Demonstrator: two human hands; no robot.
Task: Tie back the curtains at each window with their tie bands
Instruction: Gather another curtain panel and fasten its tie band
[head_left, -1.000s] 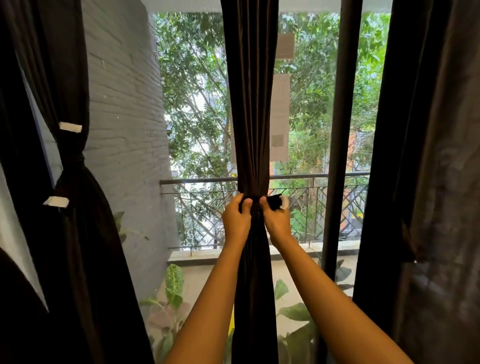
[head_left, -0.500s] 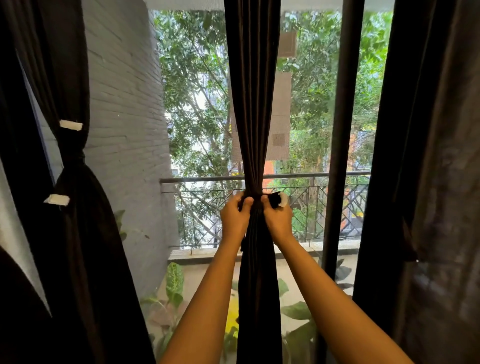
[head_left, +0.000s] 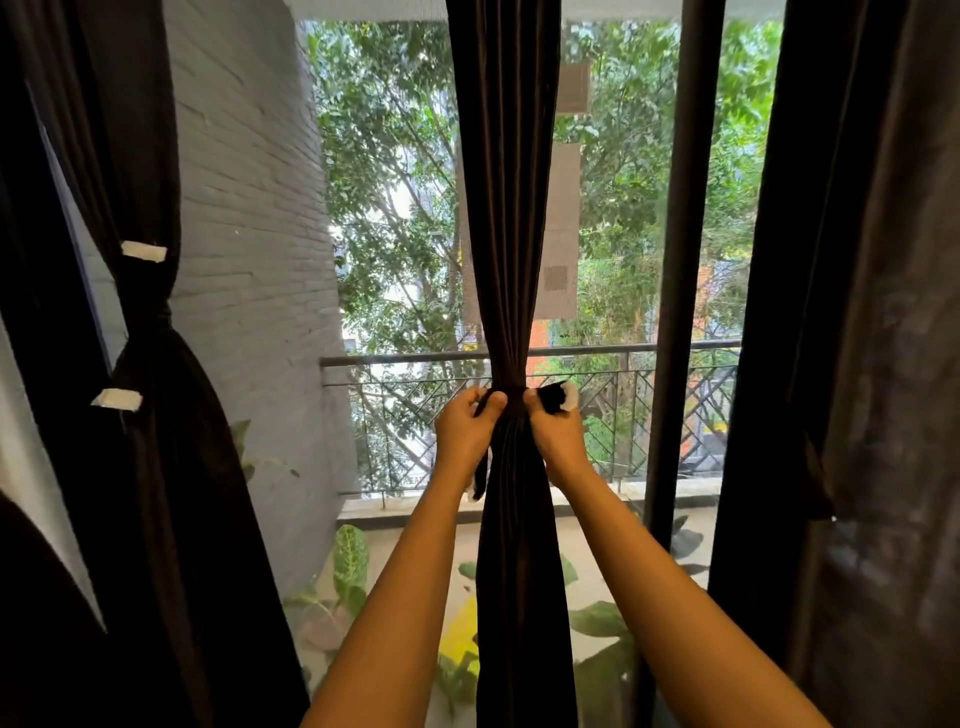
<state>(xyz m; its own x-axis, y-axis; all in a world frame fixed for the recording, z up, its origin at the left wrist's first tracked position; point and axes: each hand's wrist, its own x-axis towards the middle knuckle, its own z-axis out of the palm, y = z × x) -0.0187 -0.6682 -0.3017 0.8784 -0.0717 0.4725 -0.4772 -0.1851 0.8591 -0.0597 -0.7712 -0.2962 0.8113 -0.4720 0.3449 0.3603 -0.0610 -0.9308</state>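
- The middle curtain (head_left: 511, 208), dark and pleated, hangs straight down the centre of the window and is gathered into a narrow waist at the height of the balcony railing (head_left: 405, 358).
- A dark tie band (head_left: 514, 399) wraps that waist, between the two hands.
- The left hand (head_left: 465, 431) is on the left side of the gather; its fingers (head_left: 467, 402) and thumb are curled and pinch the band against the cloth. A loose end of the band hangs below this hand, beside the curtain.
- The right hand (head_left: 558, 436) is on the right side; its fingers (head_left: 535, 397) are closed round the band's other end, whose white tip (head_left: 570, 399) sticks out to the right above the knuckles.
- Both forearms reach up from the bottom edge of the view, one on each side of the curtain.
- The left curtain (head_left: 150, 467) is already cinched at its middle, with two white patches (head_left: 144, 251) showing on it.
- The right curtain (head_left: 872, 364) hangs loose along the right edge.
- A dark window post (head_left: 680, 260) stands between the middle and right curtains.
- Outside are a grey brick wall (head_left: 249, 208), trees, and leafy plants (head_left: 350, 561) below the railing.
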